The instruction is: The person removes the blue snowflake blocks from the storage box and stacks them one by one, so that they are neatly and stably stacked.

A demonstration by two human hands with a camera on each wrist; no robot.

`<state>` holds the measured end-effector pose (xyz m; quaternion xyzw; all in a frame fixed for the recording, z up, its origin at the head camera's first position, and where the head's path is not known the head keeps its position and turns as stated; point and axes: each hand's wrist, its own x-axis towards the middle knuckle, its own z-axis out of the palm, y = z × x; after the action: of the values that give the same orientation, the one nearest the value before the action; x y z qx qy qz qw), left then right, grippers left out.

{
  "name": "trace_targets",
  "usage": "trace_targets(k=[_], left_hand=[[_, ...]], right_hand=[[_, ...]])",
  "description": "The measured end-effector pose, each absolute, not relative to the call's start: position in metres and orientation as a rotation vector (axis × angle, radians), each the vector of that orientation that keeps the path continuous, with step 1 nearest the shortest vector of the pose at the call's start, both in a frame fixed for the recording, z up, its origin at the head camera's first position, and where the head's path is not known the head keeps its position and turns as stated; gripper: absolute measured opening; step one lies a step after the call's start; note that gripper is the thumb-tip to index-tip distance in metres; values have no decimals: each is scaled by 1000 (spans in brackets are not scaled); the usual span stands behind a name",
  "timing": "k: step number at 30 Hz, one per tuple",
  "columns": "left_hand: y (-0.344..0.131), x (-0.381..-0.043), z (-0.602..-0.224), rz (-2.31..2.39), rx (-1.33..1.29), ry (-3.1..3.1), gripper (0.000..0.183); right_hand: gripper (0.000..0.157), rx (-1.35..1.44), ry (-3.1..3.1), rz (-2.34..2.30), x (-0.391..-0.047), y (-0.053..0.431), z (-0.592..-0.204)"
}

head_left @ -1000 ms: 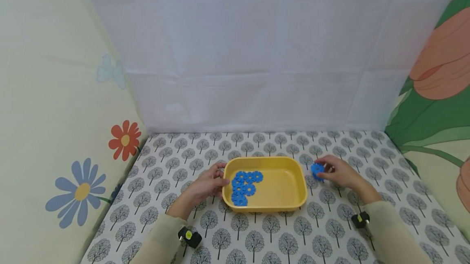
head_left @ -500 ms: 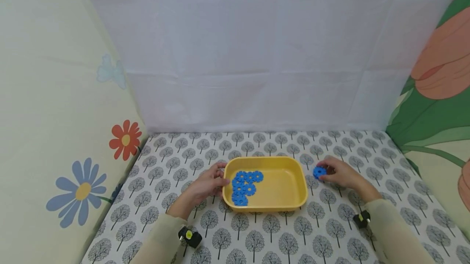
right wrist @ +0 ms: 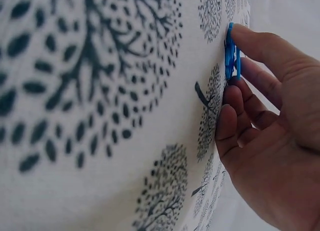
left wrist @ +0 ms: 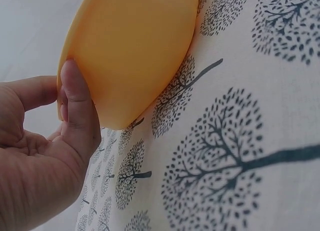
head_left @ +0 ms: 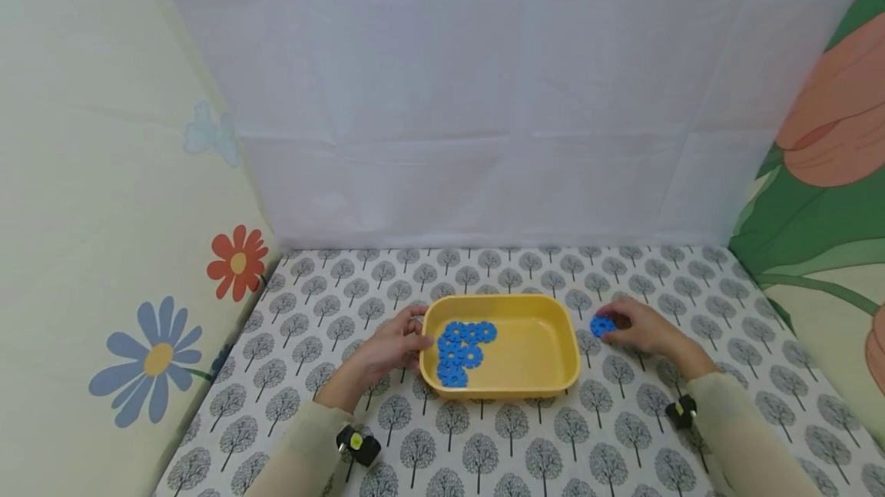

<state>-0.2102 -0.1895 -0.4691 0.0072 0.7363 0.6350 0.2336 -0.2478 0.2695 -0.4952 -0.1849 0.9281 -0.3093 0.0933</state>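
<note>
The left hand [head_left: 391,341] grips the yellow tray [head_left: 532,355] by its end; well apart, the right hand [head_left: 641,326] pinches blue toothed discs [head_left: 603,326] — perhaps two, stacked.

A yellow tray [head_left: 528,362] with rounded corners stands level, its left end gripped by the left hand [head_left: 390,341]. Inside, blue flower-shaped discs [head_left: 452,366] lie gathered leftward, some overlapping. Right of the tray, apart, the right hand [head_left: 638,324] pinches similar blue plastic [right wrist: 230,53].
</note>
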Motion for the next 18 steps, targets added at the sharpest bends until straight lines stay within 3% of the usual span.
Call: trace_targets(k=[18], left_hand=[[-189,-210,-468,1741,-1,2022,63]], right_hand=[[43,-521,2721,-888,-248,267,-494]])
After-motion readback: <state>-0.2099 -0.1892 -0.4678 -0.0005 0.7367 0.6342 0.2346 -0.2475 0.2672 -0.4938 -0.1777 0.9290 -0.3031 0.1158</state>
